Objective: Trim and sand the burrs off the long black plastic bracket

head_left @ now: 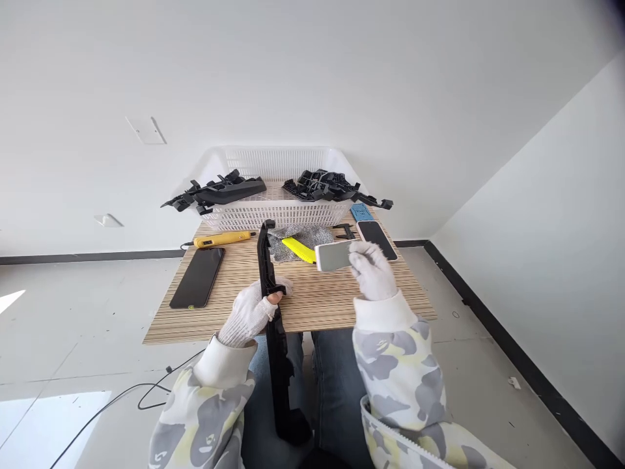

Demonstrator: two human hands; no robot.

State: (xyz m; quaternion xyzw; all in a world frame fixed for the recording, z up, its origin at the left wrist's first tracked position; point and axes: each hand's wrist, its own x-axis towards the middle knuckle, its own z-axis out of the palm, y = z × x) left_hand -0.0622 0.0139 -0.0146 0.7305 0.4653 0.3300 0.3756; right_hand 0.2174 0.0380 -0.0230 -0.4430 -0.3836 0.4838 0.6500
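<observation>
My left hand, in a white knit glove with a thumb tip bare, is closed around a long black plastic trim piece. The piece stands nearly upright in the view, its top over the table and its lower end above my lap. To its right, my gloved right hand pinches one end of a flat rectangular pad with a grey face and a pale edge. The pad is apart from the trim piece. Behind it lie a bright yellow handle-like tool and a grey cloth.
A white plastic basket at the back holds black plastic parts that overhang its sides. On the striped table lie a yellow corded pen-shaped tool, a dark phone, another phone, black calipers and a blue packet.
</observation>
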